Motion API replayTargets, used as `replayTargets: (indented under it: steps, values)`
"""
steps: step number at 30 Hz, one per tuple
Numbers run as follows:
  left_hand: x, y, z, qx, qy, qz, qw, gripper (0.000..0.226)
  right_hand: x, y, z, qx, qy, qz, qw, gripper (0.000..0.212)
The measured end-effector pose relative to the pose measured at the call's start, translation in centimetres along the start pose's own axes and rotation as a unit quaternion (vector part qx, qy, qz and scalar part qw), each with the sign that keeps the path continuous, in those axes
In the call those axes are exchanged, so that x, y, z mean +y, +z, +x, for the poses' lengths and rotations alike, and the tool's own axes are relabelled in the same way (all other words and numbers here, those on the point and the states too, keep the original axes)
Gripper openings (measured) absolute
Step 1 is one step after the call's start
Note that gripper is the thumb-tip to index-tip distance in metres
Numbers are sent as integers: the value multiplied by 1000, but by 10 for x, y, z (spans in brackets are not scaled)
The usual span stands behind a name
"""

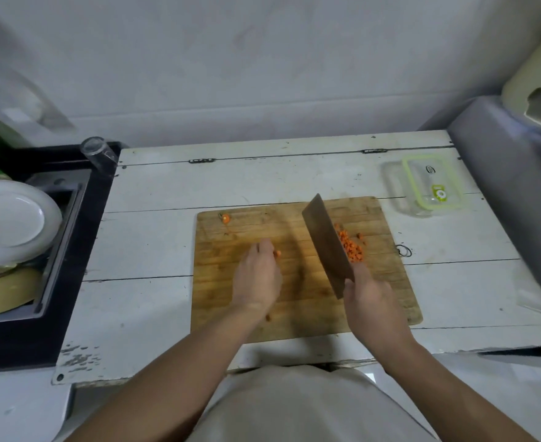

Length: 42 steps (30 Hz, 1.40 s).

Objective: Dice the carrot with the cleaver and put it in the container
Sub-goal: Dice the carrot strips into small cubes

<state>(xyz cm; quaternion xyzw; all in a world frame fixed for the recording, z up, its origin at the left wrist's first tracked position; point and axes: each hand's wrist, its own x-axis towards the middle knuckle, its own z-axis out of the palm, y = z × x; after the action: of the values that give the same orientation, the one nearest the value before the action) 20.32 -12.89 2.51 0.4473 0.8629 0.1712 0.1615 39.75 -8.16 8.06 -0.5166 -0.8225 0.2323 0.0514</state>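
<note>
A wooden cutting board [374,282] lies on the white table. My right hand [369,301] grips the cleaver [328,247] by its handle, with the blade tilted over the board's middle. A pile of diced carrot [352,248] lies just right of the blade. My left hand [258,275] rests on the board left of the blade, its fingertips on a small carrot bit [277,253]. A carrot end [225,218] sits at the board's far left corner. The clear container [422,186] with a green-rimmed lid stands beyond the board's right corner.
A sink [55,218] at the left holds a white plate [10,218] and other dishes. A glass [98,153] lies at the sink's back corner. A grey appliance [511,193] borders the table on the right. A rubber band [403,250] lies beside the board.
</note>
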Motion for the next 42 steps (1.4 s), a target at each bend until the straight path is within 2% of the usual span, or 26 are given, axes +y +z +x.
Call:
replayTargets:
  steps: [2,3,5,6,7,9,11,13,15,17,18,19,21,22,24,26,29,34,38,42]
  values:
    - [-3,-3,7,-12,75,73,994,27,6,-2,2,7,14,6,1000,20]
    - [-2,-5,8,-49,77,96,991,34,9,-3,2,7,18,5,1000,20]
    - [-5,-10,6,-129,35,97,986,53,13,-3,0,7,23,6,1000,22]
    - [-9,-14,5,-144,7,82,986,56,15,-3,-1,5,22,6,1000,22]
    - [-12,-18,4,-151,-17,68,986,53,16,-2,-2,4,23,3,1000,21]
    - [-18,-22,1,-185,-45,67,979,30,18,1,-5,1,27,0,1000,22]
    - [-14,-20,-5,-235,-87,6,968,9,16,6,-6,-6,27,7,1000,24]
    - [-1,-13,-14,-262,-158,-126,944,12,10,9,-7,-21,21,11,1000,23]
    - [13,-9,-22,-276,-232,-258,896,16,4,11,-5,-32,5,12,999,20]
    - [13,-5,-26,-267,-254,-333,868,17,1,10,-4,-38,-14,11,999,19]
    - [9,-6,-28,-241,-246,-340,875,16,0,10,-3,-40,-23,11,999,19]
    - [1,-8,-30,-198,-218,-315,902,13,0,9,-3,-43,-30,9,999,19]
    - [-20,-10,-33,-110,-88,-158,977,11,0,9,-7,-48,-46,-13,998,20]
    - [-29,-11,-35,-80,-1,-77,994,17,-2,9,-9,-52,-53,-29,997,20]
    - [-43,-3,-34,-49,157,-4,986,31,-4,9,-16,-58,-63,-42,995,23]
    - [-49,8,-31,-40,239,15,970,38,-4,10,-20,-61,-61,-41,995,27]
    - [-46,23,-32,-18,262,14,965,37,1,16,-21,-65,-53,-83,993,28]
    - [-40,36,-39,14,219,-15,975,35,-7,26,-22,-121,-54,-118,984,18]
    - [-31,41,-40,23,208,-3,978,33,-6,27,-18,-108,-59,-115,986,18]
    - [-35,43,-46,6,246,44,968,46,-5,26,-18,-109,-66,-114,985,13]
